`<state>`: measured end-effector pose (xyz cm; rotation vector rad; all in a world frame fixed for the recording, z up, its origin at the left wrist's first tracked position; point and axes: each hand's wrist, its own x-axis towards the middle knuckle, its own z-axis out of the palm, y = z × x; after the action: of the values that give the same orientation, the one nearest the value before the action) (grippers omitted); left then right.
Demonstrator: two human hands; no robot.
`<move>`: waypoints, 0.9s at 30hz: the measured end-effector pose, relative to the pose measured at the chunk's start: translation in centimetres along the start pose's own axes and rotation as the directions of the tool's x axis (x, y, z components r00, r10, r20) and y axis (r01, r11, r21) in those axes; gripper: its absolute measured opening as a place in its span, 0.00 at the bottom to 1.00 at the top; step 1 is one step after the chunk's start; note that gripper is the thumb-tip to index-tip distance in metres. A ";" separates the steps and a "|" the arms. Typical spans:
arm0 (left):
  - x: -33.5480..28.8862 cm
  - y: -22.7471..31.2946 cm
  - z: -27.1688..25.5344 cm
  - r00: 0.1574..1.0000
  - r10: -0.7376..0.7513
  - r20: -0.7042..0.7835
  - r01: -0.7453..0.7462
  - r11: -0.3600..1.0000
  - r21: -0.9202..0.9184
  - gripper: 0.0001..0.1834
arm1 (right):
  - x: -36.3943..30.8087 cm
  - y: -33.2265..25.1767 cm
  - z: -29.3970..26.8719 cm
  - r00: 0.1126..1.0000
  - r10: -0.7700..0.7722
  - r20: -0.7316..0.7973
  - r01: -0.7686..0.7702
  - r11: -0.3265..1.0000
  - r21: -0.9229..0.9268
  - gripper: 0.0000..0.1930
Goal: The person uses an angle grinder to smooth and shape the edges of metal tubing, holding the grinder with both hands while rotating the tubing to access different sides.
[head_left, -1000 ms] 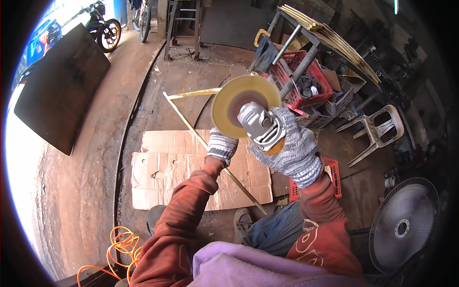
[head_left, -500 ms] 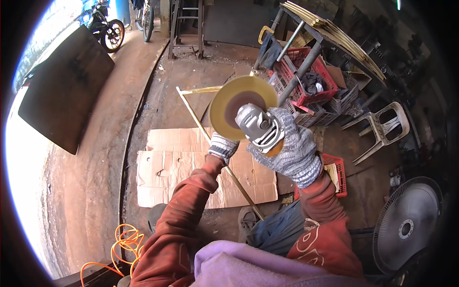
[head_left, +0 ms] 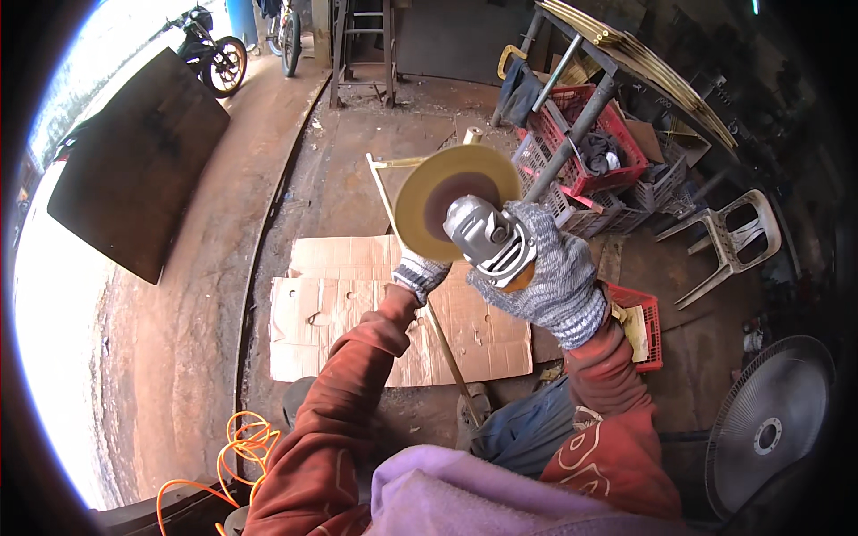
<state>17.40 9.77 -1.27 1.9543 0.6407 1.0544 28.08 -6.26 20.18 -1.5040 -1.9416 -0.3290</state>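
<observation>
In my gloved right hand (head_left: 550,277) is an angle grinder (head_left: 487,234), its fingers wrapped round the body behind the silver head. The large round yellowish disc (head_left: 416,201) faces up toward me. My gloved left hand (head_left: 418,275) is closed at the long tube of a thin brass-coloured metal frame (head_left: 384,196), just below the disc. The disc covers most of its fingers. From a far-left corner the tube slants down past my left wrist toward my shoe (head_left: 474,406). Another bar of the frame runs behind the disc.
Flattened cardboard (head_left: 340,330) lies on the floor below my hands. At right are a red crate (head_left: 657,335), a plastic chair (head_left: 733,237) and a fan (head_left: 769,429). Stacked crates (head_left: 626,152) stand by a metal rack. An orange hose (head_left: 241,447) coils lower left; a dark sheet (head_left: 143,165) leans at left.
The metal frame has turned: its far corner shifted right and its near end slightly left. The view has shifted a little. Both hands stay in about the same place, the grinder still in my right.
</observation>
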 end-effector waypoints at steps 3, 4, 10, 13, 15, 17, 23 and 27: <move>-0.3 0.3 -0.6 0.999 -0.015 0.037 0.015 1.000 0.013 0.24 | -0.9 0.2 0.5 0.997 0.016 0.070 -0.014 1.000 -0.021 0.40; -0.4 0.3 -0.8 0.998 -0.021 0.052 0.020 1.000 0.019 0.24 | -1.4 0.2 0.7 0.993 0.045 0.107 -0.044 0.999 -0.012 0.40; -0.9 0.2 -1.0 0.997 -0.025 0.077 0.023 0.999 0.032 0.26 | -2.3 0.2 0.8 0.981 0.099 0.166 -0.100 0.995 -0.002 0.40; -0.8 0.1 -1.2 0.997 -0.025 0.071 0.023 0.999 0.028 0.27 | -0.7 -0.1 0.0 0.996 0.076 0.048 -0.077 0.997 0.029 0.41; -0.3 0.3 -1.6 0.995 -0.023 0.097 0.021 0.999 0.028 0.28 | -0.7 0.1 -0.1 0.997 0.073 0.037 -0.075 0.997 0.030 0.41; -0.1 0.8 -1.6 0.990 -0.025 0.140 0.026 1.000 -0.009 0.30 | -1.4 0.6 0.0 0.995 0.088 0.044 -0.089 0.996 0.017 0.41; -0.5 0.3 -1.1 0.995 0.058 0.083 -0.039 0.976 -0.216 0.34 | -1.6 0.1 0.6 0.995 0.086 0.060 -0.088 0.995 0.043 0.41; 0.4 1.7 -1.1 0.992 -0.036 0.118 0.042 0.998 -0.046 0.23 | -1.1 0.6 0.6 0.992 0.111 -0.058 -0.103 0.986 0.134 0.39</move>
<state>16.74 9.57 0.66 1.9385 0.5808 0.9155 28.54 -6.61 18.92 -1.4870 -1.7884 -0.1969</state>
